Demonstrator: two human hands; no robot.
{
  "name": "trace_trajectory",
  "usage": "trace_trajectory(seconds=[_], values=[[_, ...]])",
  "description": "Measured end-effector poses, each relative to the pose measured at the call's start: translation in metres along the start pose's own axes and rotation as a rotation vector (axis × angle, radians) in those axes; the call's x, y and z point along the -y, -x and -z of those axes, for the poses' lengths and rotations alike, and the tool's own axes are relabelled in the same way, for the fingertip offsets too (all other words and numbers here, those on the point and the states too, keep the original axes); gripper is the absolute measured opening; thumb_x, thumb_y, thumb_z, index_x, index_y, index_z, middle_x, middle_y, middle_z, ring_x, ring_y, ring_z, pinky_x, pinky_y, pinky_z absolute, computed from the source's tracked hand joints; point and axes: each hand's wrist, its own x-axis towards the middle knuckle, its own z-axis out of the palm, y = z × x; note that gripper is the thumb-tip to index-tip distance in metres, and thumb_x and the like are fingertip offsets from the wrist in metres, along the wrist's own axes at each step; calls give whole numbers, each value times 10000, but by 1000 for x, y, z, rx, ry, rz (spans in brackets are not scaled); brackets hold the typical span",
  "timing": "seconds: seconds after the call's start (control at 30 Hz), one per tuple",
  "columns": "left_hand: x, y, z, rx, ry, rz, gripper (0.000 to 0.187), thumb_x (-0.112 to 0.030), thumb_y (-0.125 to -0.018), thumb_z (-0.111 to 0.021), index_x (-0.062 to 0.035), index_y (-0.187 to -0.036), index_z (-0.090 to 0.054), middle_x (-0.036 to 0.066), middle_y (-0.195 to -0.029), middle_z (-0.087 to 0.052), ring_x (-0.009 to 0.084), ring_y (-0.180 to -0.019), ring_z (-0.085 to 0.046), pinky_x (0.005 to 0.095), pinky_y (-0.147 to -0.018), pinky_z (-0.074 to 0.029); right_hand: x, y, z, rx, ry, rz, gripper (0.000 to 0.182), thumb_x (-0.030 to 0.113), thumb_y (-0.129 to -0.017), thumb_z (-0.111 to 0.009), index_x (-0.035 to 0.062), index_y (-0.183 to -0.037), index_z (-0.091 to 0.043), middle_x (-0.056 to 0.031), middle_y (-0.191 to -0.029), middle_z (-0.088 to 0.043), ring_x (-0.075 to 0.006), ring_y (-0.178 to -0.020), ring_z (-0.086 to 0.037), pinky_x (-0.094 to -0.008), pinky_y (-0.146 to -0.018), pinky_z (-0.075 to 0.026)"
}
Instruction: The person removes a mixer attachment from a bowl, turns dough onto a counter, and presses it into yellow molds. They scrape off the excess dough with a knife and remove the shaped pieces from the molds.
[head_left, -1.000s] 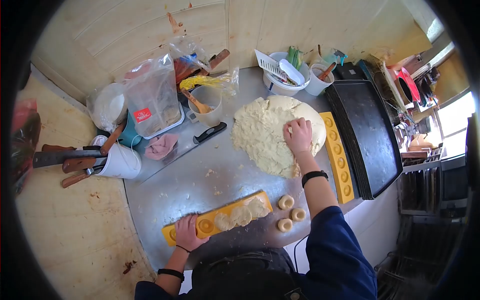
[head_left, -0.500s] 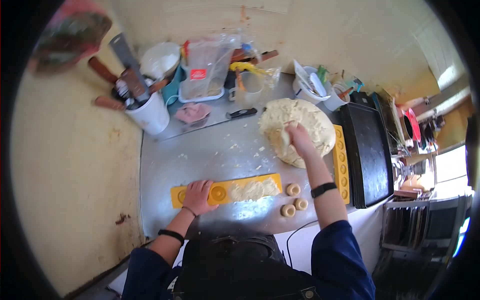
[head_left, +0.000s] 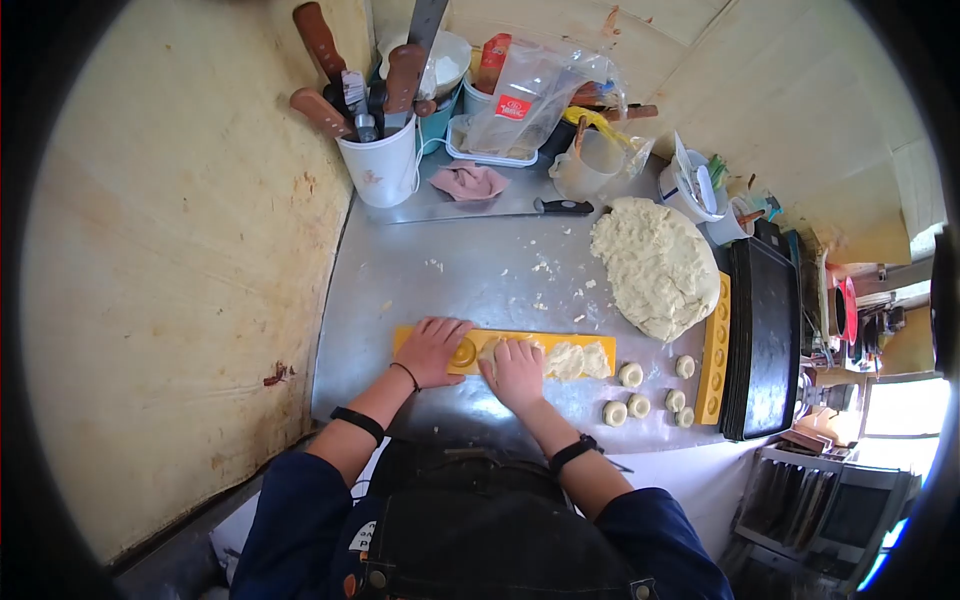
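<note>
A long yellow mold [head_left: 484,338] with round cavities lies on the metal table. My left hand [head_left: 432,352] rests over its left end, fingers spread on the mold. Just right of an uncovered cavity, my right hand [head_left: 517,372] presses down on dough in the mold, its fingers close together; what lies under them is partly hidden. Pale dough [head_left: 566,361] fills the cavities farther right. A large mound of dough [head_left: 660,268] sits at the back right. Several small round dough pieces [head_left: 630,375] stand near the mold's right end.
A second yellow mold [head_left: 715,350] lies beside stacked black trays [head_left: 768,340] at the right. Along the back are a white container of knives [head_left: 380,168], a pink cloth [head_left: 469,181], a long knife [head_left: 563,207], a clear jug [head_left: 587,168] and tubs [head_left: 690,190].
My right hand has come from the big dough mound down to the mold. The view has shifted, so things on the table appear farther right. More small dough pieces are now in sight.
</note>
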Motion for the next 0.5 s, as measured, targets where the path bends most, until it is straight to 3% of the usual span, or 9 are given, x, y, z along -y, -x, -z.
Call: trace_trajectory(seconds=[0.13, 0.33, 0.4, 0.5], values=[[0, 0, 1, -25, 34, -9, 854, -423, -630, -745, -84, -1332, -398, 90, -1248, -476, 240, -1195, -425, 397, -1029, -294, -1, -10, -10, 76, 53, -29, 272, 339, -790, -629, 91, -824, -523, -91, -832, -553, -276, -839, -540, -421, -730, -385], [4, 2, -5, -90, 36, -65, 858, -410, -614, -759, -66, -1316, -404, 96, -1245, -480, 254, -1183, -436, 414, -1015, -310, 7, -27, 41, 278, 23, -11, 369, 386, -778, -643, 93, -993, -582, -105, -970, -546, -287, -944, -518, -409, -792, -394], [2, 1, -3, -81, 51, -45, 854, -408, -609, -763, -50, -1300, -412, 102, -1236, -486, 261, -1175, -442, 418, -1016, -311, 11, -43, 33, 49, -103, -104, 372, 385, -775, -647, 95, -1001, -594, -121, -1002, -531, -306, -958, -510, -414, -801, -392], [-3, 2, -5, -122, 30, -13, 843, -409, -598, -772, -24, -1265, -430, 114, -1214, -499, 269, -1158, -456, 425, -1014, -313, 9, -46, -16, 106, -83, -121, 296, 330, -795, -631, 82, -955, -612, -103, -989, -555, -284, -969, -529, -432, -839, -413]])
